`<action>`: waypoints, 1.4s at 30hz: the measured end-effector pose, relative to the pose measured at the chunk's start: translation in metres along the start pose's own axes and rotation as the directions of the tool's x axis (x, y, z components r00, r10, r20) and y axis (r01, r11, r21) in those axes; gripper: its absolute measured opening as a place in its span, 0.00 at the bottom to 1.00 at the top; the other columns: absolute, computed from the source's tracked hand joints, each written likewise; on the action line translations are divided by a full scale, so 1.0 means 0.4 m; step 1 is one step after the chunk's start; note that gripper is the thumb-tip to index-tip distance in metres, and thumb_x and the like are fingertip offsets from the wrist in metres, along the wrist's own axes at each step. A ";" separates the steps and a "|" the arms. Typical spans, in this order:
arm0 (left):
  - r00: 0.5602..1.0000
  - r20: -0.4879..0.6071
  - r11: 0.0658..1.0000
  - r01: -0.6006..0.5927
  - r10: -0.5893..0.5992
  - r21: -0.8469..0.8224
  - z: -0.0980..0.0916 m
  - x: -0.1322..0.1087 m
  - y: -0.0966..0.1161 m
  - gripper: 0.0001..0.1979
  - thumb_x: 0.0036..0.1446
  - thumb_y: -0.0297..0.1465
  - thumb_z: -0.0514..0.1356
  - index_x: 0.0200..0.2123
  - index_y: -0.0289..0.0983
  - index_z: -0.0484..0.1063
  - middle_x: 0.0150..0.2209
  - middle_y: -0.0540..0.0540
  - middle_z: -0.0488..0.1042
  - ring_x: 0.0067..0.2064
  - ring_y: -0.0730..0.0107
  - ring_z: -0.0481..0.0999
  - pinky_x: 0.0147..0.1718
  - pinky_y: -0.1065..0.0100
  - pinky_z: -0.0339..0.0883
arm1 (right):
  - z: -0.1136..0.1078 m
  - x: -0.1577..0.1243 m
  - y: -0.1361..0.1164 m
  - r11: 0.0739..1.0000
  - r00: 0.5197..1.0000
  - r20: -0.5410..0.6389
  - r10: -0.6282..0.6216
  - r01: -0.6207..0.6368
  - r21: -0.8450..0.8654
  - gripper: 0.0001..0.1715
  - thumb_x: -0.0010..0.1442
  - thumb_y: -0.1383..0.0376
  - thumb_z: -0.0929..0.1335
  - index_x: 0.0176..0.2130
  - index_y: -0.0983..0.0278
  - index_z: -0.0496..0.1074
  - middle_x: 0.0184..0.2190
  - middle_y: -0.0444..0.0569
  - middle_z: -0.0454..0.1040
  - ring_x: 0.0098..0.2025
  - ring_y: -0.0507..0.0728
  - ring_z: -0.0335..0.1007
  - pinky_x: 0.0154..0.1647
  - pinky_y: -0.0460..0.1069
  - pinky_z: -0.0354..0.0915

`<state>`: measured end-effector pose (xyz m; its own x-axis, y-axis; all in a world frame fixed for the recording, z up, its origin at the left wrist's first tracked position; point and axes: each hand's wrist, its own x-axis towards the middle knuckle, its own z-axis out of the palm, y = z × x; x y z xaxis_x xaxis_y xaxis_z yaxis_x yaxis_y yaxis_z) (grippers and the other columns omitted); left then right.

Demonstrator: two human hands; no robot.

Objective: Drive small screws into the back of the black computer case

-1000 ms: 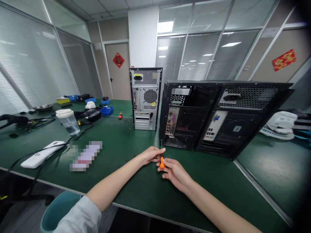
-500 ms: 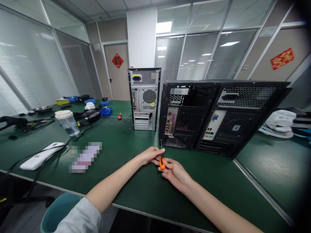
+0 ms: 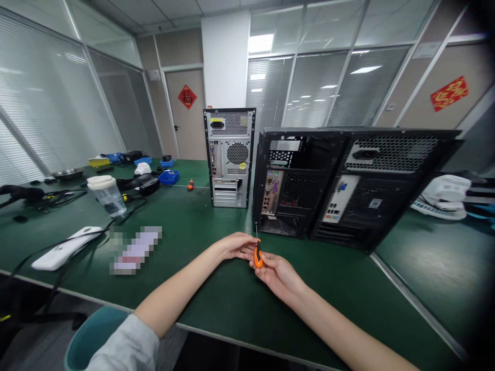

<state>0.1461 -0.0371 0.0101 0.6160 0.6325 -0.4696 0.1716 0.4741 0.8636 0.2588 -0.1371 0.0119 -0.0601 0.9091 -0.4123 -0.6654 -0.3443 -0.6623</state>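
Observation:
An orange-and-black screwdriver point(image 3: 259, 255) points away from me, its thin shaft reaching the lower left corner of a black computer case point(image 3: 301, 190). Fingers of my right hand point(image 3: 279, 275) are closed round the handle's near end. My left hand point(image 3: 236, 246) is closed at the upper part of the handle, its thumb near the shaft; its other fingers are partly hidden behind the handle. The tip meets the case's rear edge, but any screw there is too small to make out. Rear ports and an open bay show on this case.
A second black case point(image 3: 377, 190) leans against the first on the right. Further back stands a silver-backed computer case point(image 3: 231, 159). On the left lie a plastic cup point(image 3: 107, 196), a white power strip point(image 3: 66, 248), cables, blue bins point(image 3: 169, 178) and another small screwdriver point(image 3: 191, 184).
My left thumb has shifted slightly left off the front of the handle, showing more of it. The right fingers have changed position a little on the handle. The cases stay put.

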 end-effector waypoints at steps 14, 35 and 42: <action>0.990 0.139 0.997 -0.029 0.038 -0.067 -0.018 0.009 -0.018 0.16 0.43 0.36 0.62 0.34 0.30 0.71 0.33 0.43 0.74 0.32 0.73 0.73 0.31 0.72 0.67 | -0.004 -0.002 0.002 1.000 0.998 0.065 0.001 0.001 -0.030 0.06 0.54 0.73 0.62 0.34 0.72 0.67 0.30 0.57 0.75 0.32 0.55 0.74 0.32 0.48 0.68; 0.998 0.003 0.998 -0.065 0.065 0.004 0.004 0.010 -0.024 0.22 0.36 0.44 0.64 0.29 0.31 0.69 0.28 0.48 0.72 0.28 0.79 0.70 0.32 0.72 0.64 | -0.017 0.004 0.019 0.939 0.999 0.019 -0.037 0.042 -0.342 0.17 0.49 0.58 0.69 0.30 0.64 0.57 0.25 0.43 0.69 0.21 0.49 0.67 0.14 0.43 0.62; 0.997 -0.031 0.998 -0.070 0.070 0.000 0.014 0.004 -0.023 0.23 0.34 0.46 0.64 0.26 0.31 0.67 0.22 0.52 0.67 0.25 0.82 0.66 0.31 0.72 0.63 | -0.017 0.008 0.017 0.917 0.999 0.014 -0.036 0.039 -0.397 0.20 0.48 0.56 0.69 0.29 0.63 0.56 0.23 0.42 0.66 0.20 0.48 0.64 0.12 0.42 0.61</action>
<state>0.1497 -0.0437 0.0024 0.6023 0.6830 -0.4132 0.1281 0.4283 0.8945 0.2591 -0.1381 0.0017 -0.0465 0.9243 -0.3788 -0.3174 -0.3732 -0.8718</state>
